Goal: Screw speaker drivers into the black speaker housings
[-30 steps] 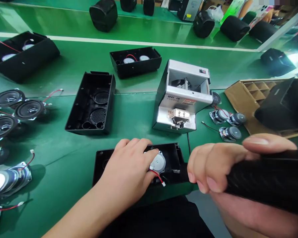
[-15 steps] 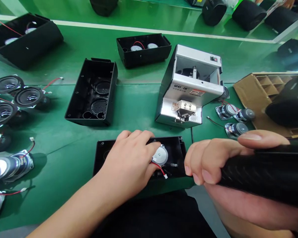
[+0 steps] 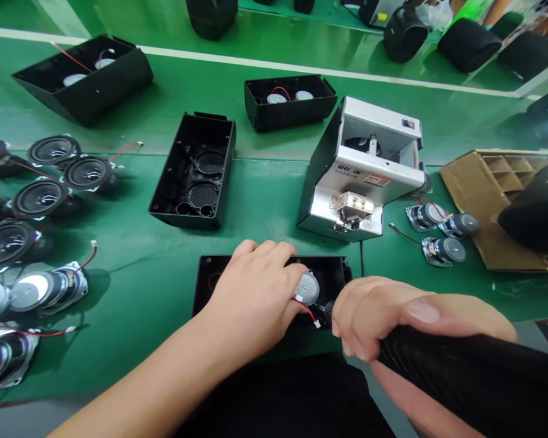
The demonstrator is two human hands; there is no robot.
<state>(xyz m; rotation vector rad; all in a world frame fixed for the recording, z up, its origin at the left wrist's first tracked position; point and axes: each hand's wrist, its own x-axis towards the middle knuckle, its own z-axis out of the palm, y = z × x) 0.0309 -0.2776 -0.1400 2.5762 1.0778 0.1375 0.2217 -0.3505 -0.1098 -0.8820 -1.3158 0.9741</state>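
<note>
A black speaker housing (image 3: 205,280) lies at the table's near edge. My left hand (image 3: 251,298) rests inside it, fingers curled over a small silver-backed speaker driver (image 3: 307,288) with a red wire and white plug (image 3: 311,315). My right hand (image 3: 383,316) is wrapped round the thick black handle of an electric screwdriver (image 3: 466,377). The tool's front end points toward the housing's right end, close to the driver; its tip is hidden behind my fingers.
A silver screw feeder (image 3: 360,170) stands behind the housing. An empty black housing (image 3: 196,170) lies left of it, with others (image 3: 290,100) (image 3: 84,76) farther back. Several loose drivers (image 3: 41,198) line the left edge, three small ones (image 3: 438,228) lie right, beside a cardboard divider tray (image 3: 484,182).
My right hand has brought the screwdriver down and left, close to the housing's right end. The view has shifted left. My left hand stays on the driver.
</note>
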